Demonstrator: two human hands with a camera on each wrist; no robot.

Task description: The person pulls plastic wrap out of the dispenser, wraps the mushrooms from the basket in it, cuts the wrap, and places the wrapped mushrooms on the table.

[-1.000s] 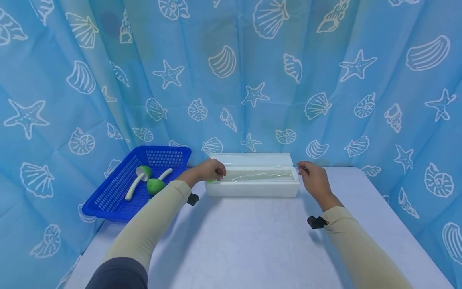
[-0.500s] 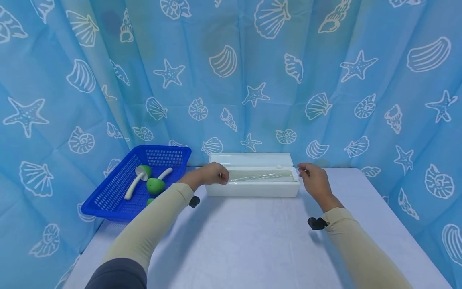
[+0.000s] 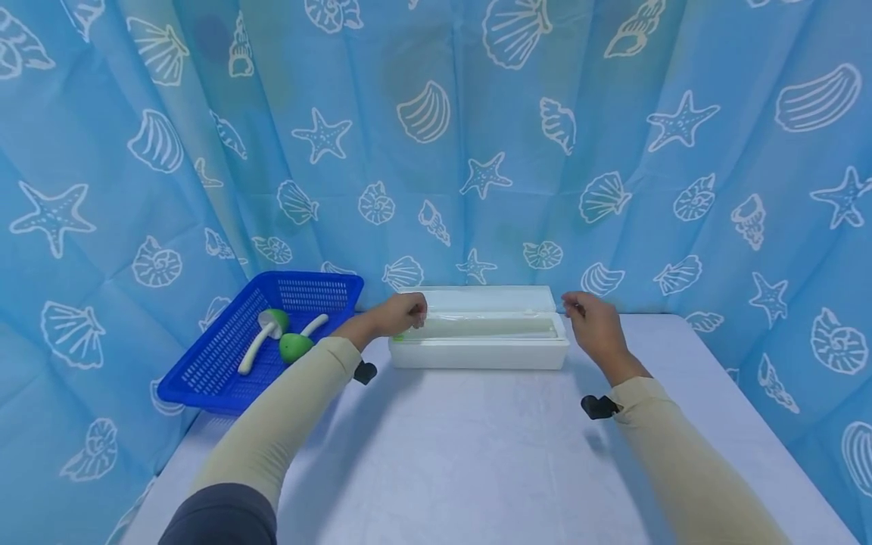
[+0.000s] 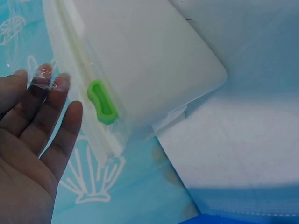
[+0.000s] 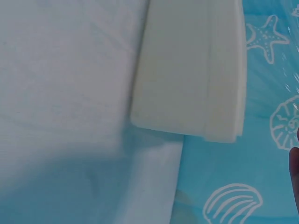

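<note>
A long white cling film dispenser (image 3: 478,356) lies on the table, its lid (image 3: 477,298) swung back. My left hand (image 3: 397,315) is raised at its left end, thumb and fingertips pinching the edge of the clear cling film (image 4: 19,49). In the left wrist view a green slider (image 4: 103,104) sits on the dispenser's rim beside the fingers. Past the right end, my right hand (image 3: 596,324) is raised with thumb and forefinger pinched together. Clear film glints near it in the right wrist view, where only a fingertip (image 5: 294,168) shows, so its grip is mostly hidden.
At the left stands a blue plastic basket (image 3: 179,393) holding several green-capped toy mushrooms (image 3: 274,321) with white stems. A white cloth covers the table (image 3: 477,454). Behind hangs a blue shell-print curtain (image 3: 436,174) close to the dispenser.
Both hands have risen a little; the left moved down and right first, then back up and left. The film that lay across the dispenser's opening has lifted upward.
</note>
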